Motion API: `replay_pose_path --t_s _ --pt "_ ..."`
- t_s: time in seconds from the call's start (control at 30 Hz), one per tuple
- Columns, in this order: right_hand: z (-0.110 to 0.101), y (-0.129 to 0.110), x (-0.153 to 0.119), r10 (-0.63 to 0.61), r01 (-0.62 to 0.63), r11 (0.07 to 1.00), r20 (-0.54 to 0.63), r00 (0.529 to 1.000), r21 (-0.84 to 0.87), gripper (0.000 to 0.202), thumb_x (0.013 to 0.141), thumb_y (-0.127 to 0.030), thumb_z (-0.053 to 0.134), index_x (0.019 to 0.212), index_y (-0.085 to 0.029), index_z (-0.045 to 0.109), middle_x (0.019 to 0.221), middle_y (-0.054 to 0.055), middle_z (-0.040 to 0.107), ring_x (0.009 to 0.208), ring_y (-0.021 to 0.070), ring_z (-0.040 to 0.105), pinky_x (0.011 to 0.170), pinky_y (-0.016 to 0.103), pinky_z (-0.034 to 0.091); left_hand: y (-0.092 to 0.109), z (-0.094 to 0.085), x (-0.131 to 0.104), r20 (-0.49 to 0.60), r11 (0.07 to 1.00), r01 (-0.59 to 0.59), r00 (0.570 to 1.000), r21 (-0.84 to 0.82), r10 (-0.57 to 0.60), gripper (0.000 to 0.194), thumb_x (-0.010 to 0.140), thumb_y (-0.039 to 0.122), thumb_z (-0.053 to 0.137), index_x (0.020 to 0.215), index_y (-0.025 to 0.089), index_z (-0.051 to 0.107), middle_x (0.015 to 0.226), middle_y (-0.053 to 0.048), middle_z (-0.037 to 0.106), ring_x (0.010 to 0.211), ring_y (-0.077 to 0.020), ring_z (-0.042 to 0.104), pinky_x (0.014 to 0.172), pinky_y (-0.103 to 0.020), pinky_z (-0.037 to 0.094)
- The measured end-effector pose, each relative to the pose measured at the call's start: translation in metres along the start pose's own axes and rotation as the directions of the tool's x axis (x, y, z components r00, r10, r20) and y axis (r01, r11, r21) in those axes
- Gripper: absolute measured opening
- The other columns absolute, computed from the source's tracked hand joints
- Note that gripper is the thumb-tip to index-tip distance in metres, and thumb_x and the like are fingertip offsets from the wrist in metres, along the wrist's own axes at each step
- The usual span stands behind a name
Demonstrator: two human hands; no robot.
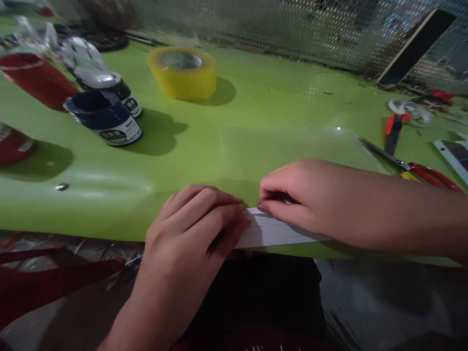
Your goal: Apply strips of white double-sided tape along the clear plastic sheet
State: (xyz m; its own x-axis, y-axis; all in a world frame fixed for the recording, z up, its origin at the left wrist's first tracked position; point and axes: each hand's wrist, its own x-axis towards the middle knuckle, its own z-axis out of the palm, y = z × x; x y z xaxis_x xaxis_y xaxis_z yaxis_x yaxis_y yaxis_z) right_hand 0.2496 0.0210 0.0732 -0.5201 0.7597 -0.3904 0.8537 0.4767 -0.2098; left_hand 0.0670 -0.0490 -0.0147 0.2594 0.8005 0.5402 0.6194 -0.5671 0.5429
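A white strip of paper [272,231] with thin dark lines lies at the near edge of the green table [190,161]. My left hand [193,234] is at its left end, fingers bent and pressed together on the paper's upper corner. Close by on the right, my right hand [303,195] is closed in a pinch at the strip's top edge; a small dark thing shows between its fingers, too hidden to name. A clear sheet [292,146] lies flat beyond the hands.
Yellow tape roll [190,78] stands at the back; blue jar [106,119] and red jar [40,80] at left. Red-handled scissors [427,173], an orange cutter [395,131] and a phone-like device [453,156] lie at right. A metal mesh [285,29] stands behind.
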Motion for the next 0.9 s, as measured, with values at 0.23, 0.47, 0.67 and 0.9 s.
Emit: replay_pose_path --t_s 0.23,0.47,0.67,0.9 --pt "-0.012 -0.005 0.003 0.016 -0.017 1.0 0.089 0.996 0.003 0.031 0.088 -0.021 0.063 0.058 -0.023 0.066 0.045 -0.006 0.058 0.034 0.0064 0.047 0.031 0.022 0.025 0.0 -0.002 0.0 0.006 1.0 0.029 1.0 0.011 -0.029 0.014 0.094 0.016 0.066 0.099 0.028 0.07 0.098 0.002 0.072 0.091 -0.0188 0.064 0.077 -0.037 0.052" --pt "-0.015 -0.006 0.007 0.069 -0.061 0.997 0.154 0.986 -0.054 0.031 0.087 -0.021 0.063 0.056 -0.023 0.063 0.043 -0.007 0.055 0.033 0.0069 0.043 0.032 0.025 0.025 0.0 0.001 0.0 -0.007 1.0 0.023 1.0 0.013 -0.023 0.011 0.092 0.016 0.068 0.096 0.027 0.071 0.098 0.003 0.073 0.091 -0.0185 0.064 0.078 -0.037 0.053" --pt "0.0 0.002 0.001 -0.018 0.025 0.99 0.053 0.998 -0.142 0.023 0.087 -0.033 0.063 0.067 -0.025 0.066 0.056 -0.002 0.065 0.044 0.0121 0.052 0.042 0.027 0.03 0.001 0.001 -0.003 -0.035 1.0 0.031 0.999 -0.007 -0.031 0.014 0.089 0.013 0.072 0.094 0.026 0.071 0.099 0.002 0.073 0.093 -0.0191 0.066 0.081 -0.039 0.056" --pt "0.001 -0.007 0.009 0.028 -0.006 0.976 0.097 0.995 -0.219 0.018 0.083 -0.024 0.066 0.066 -0.023 0.069 0.057 0.001 0.067 0.046 0.0114 0.052 0.045 0.026 0.03 0.002 0.001 -0.003 -0.031 1.0 0.025 0.999 0.0 -0.025 0.015 0.09 0.013 0.07 0.094 0.028 0.071 0.099 0.003 0.074 0.093 -0.0185 0.066 0.081 -0.039 0.056"
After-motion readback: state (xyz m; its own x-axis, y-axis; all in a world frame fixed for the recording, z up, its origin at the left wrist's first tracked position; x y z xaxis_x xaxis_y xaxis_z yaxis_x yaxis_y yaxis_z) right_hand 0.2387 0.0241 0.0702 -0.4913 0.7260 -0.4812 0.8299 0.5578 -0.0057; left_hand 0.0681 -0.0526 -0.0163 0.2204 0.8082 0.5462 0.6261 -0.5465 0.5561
